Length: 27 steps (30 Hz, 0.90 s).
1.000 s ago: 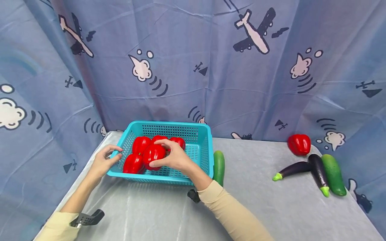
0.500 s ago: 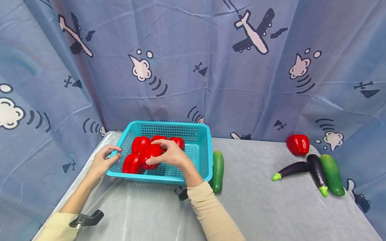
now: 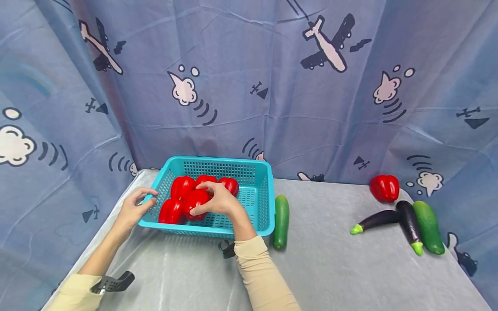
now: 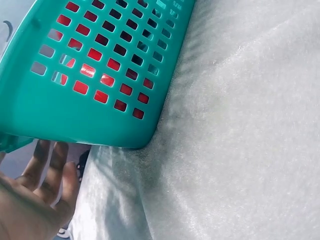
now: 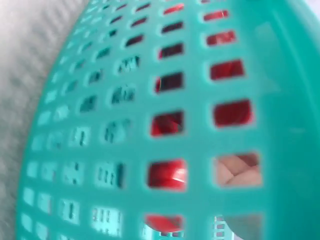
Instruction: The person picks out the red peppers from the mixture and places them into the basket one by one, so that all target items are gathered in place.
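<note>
My left hand (image 3: 131, 212) holds the left end of a turquoise perforated basket (image 3: 183, 229), fingers and thumb bent at its rim. In the left wrist view, several fingers of that hand (image 4: 35, 205) come up against the basket's end wall from outside. Inside the basket, my right hand (image 3: 221, 201) grips a red bell pepper (image 3: 196, 204) between thumb and fingers. Several more red bell peppers (image 3: 171, 211) lie close around it in the left part. Through the holes in the right wrist view, red peppers (image 5: 167, 175) and bits of fingers (image 5: 237, 172) show.
Against the basket's right side lies a cucumber (image 3: 282, 222). Further right are a red bell pepper (image 3: 384, 188), two eggplants (image 3: 410, 224) and another cucumber (image 3: 429, 226). A patterned blue curtain (image 3: 218, 86) hangs behind the grey-covered table (image 3: 319, 259).
My right hand and the bell pepper in it have shifted slightly left in the basket. The right forearm has swung left, uncovering the near end of the cucumber. The left hand stays put.
</note>
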### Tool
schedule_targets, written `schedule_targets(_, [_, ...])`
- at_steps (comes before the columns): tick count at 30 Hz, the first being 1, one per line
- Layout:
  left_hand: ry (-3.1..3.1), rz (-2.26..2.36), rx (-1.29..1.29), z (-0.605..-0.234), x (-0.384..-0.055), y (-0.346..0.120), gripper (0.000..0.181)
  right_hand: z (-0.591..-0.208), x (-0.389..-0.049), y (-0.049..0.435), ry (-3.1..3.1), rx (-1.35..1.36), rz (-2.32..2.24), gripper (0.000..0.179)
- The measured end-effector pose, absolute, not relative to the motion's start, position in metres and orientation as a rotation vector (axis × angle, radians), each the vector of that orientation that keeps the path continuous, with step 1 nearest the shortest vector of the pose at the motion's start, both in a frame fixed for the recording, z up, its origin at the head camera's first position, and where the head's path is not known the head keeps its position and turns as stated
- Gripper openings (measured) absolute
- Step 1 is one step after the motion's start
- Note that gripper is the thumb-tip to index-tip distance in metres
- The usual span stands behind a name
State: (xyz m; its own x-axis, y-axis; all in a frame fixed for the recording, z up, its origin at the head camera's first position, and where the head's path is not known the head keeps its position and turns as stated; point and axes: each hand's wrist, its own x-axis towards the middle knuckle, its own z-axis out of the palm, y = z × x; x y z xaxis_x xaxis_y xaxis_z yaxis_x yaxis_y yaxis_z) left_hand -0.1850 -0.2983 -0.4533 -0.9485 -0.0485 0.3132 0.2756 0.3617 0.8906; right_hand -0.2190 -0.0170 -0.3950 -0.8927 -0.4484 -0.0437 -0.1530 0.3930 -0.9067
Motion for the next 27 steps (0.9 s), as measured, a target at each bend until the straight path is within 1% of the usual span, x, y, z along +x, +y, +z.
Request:
schedule_targets(9, [-2.329,-1.628,-0.209,-0.453,-0.185,-0.298,0.02,-0.406,-0.217,-0.02,2.343,-0.514,-1.494,0.067])
schedule_targets(20, [-2.345,-1.625,-0.194,-0.454,-0.185,-0.298,0.02,-0.41,-0.214,-0.02,2.371,-0.475,-1.446,0.067])
schedule_targets(27, [-2.341,-1.643,-0.183,-0.453,-0.185,-0.298,0.019,-0.41,-0.214,-0.021,2.441,-0.505,-1.344,0.07])
